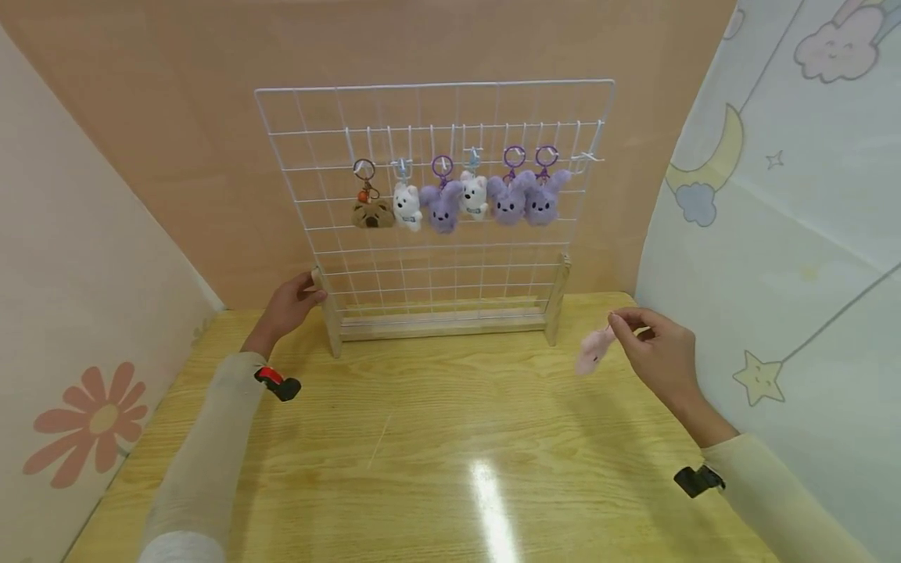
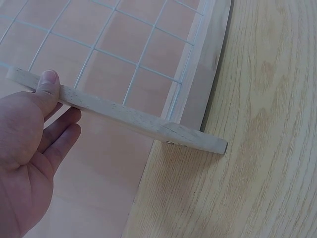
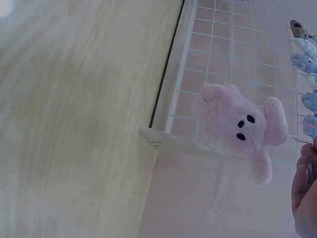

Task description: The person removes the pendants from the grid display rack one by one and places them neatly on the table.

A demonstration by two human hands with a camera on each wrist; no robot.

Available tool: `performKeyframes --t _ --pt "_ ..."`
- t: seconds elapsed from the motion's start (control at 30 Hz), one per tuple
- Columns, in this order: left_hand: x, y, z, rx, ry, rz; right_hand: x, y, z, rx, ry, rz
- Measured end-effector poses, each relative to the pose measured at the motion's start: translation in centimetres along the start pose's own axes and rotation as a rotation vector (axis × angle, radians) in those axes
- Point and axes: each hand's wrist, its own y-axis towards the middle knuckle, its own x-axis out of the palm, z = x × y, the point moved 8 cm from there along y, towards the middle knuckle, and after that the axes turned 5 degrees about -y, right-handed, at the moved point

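A white wire grid rack [image 1: 394, 274] stands in a wooden base on the table. My left hand [image 1: 290, 306] grips the upper part of the rack's left wooden post [image 2: 119, 111], thumb on one side and fingers behind. On the right, my right hand [image 1: 656, 352] pinches the pink cord of a pink plush rabbit keychain [image 3: 233, 119], which hangs in the air off the rack's right post [image 1: 558, 301]. Along the grid's hooks hang a brown plush bear [image 1: 372, 213], two white plush dogs or bears [image 1: 407, 206] and three purple plush rabbits [image 1: 508, 202].
Another hook [image 1: 586, 156] sits at the grid's right end, beside the last purple rabbit. The wood-grain table [image 1: 422, 422] stretches in front of the rack. Patterned walls stand on the left [image 1: 105, 313] and right [image 1: 795, 258], with an orange-brown backdrop [image 1: 436, 39] behind.
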Motion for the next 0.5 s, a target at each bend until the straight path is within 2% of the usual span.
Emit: performKeyframes --t 0.3,0.5 --pt "-0.1 0.1 -0.4 -0.015 0.006 -0.004 0.3 -2.7 1.0 0.039 0.024 -0.047" --pt "0.0 0.2 -0.4 -0.010 -0.015 -0.004 0.2 -4.2 1.6 0.037 0.033 -0.064"
